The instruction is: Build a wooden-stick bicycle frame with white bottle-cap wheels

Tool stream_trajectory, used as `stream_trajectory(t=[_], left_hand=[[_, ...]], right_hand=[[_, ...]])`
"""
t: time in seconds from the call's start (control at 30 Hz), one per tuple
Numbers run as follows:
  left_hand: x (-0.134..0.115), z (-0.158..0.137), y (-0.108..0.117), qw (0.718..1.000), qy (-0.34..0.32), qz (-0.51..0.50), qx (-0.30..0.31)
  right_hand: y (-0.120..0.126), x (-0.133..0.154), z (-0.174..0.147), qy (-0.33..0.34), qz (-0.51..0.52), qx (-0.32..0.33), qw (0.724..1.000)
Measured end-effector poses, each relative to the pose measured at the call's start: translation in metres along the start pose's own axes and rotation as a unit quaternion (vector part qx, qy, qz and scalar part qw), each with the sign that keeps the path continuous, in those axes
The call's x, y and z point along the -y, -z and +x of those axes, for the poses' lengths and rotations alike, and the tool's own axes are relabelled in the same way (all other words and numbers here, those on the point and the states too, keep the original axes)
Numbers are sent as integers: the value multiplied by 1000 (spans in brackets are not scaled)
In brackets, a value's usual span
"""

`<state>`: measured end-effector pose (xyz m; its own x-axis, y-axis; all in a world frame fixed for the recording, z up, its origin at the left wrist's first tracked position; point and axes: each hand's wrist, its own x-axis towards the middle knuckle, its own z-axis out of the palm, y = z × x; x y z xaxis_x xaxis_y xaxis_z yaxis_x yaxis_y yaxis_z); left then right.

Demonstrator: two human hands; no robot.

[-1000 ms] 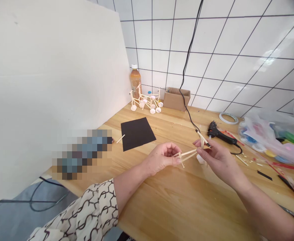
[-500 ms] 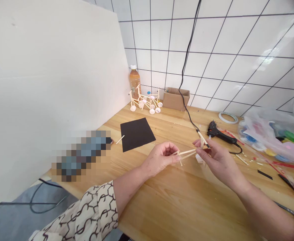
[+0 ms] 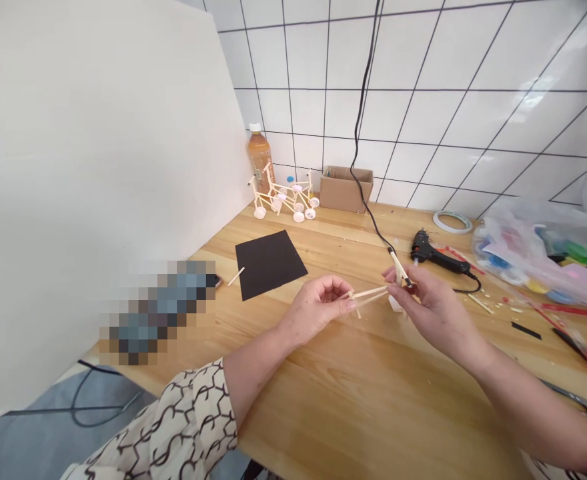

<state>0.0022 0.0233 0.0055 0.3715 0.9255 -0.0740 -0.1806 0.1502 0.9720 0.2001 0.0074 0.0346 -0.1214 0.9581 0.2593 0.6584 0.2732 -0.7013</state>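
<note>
Between my hands, over the front middle of the table, is a small bicycle model made of thin pale wooden sticks. My left hand pinches its left end, where several sticks meet. At the other end, the thumb and fingers of my right hand close on the upright sticks, one of them a crossbar with black tips. Below the right fingers a white round piece shows in part; how it is attached is hidden by the hand.
Similar stick bicycles stand by a drink bottle and a cardboard box. A black sheet and a loose stick lie left. On the right are a glue gun, a tape roll and a plastic bag.
The view has shifted a little, so most things sit slightly further left and higher. Both hands keep their hold on the bicycle model, with almost the same pose.
</note>
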Motion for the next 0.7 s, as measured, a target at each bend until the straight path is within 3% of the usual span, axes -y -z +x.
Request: stream_trajectory(t=[0.7], left_hand=[[-1, -1, -2, 998, 0, 30, -46]], right_hand=[[2, 1, 1, 57, -62, 2, 996]])
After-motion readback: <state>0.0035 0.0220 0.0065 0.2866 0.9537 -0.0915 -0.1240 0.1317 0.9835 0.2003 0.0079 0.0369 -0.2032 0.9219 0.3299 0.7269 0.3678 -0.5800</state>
